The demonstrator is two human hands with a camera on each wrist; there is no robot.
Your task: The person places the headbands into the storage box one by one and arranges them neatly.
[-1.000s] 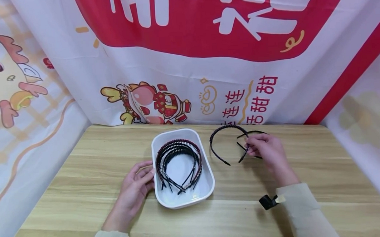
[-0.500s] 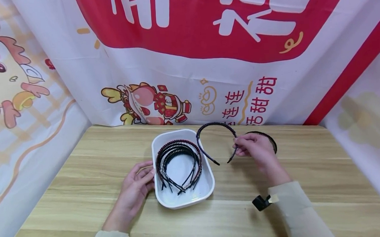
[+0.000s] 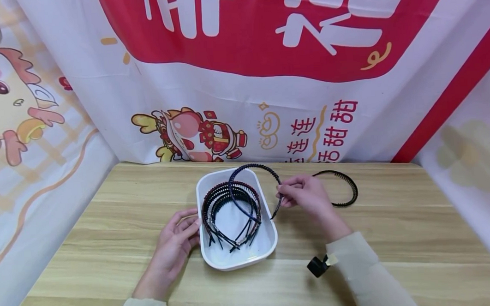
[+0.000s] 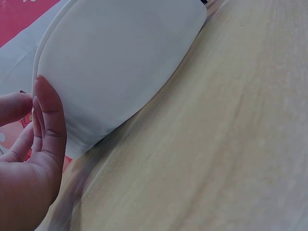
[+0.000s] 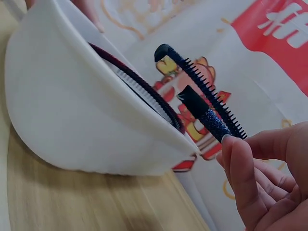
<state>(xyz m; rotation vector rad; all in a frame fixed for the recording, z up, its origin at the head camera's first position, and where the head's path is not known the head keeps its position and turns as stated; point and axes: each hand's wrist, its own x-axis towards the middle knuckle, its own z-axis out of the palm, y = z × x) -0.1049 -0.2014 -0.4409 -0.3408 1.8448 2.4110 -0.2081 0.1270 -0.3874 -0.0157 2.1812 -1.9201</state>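
Observation:
My right hand (image 3: 303,196) pinches one arm of a thin, dark blue glittery headband (image 3: 251,165) with small inner teeth. In the head view its loop overlaps the right part of the white plastic bin (image 3: 238,259). Seen from the right wrist, the headband's two tips (image 5: 192,102) are close beside the bin's rim. Inside the bin, several black and dark red headbands (image 3: 213,191) lie nested together. My left hand (image 3: 176,242) holds the bin's left edge, its thumb and fingertips at the rim; the left wrist view shows these fingers (image 4: 50,115) against the white wall.
A black toothed headband (image 3: 352,189) lies on the wooden table (image 3: 104,253), right of my right hand. Behind the table hangs a white and red printed cloth (image 3: 232,61), with more cloth on both sides.
My right hand has carried the dark blue headband leftward from the right of the bin to over it. The black headband on the table is more exposed. My left hand has stayed put.

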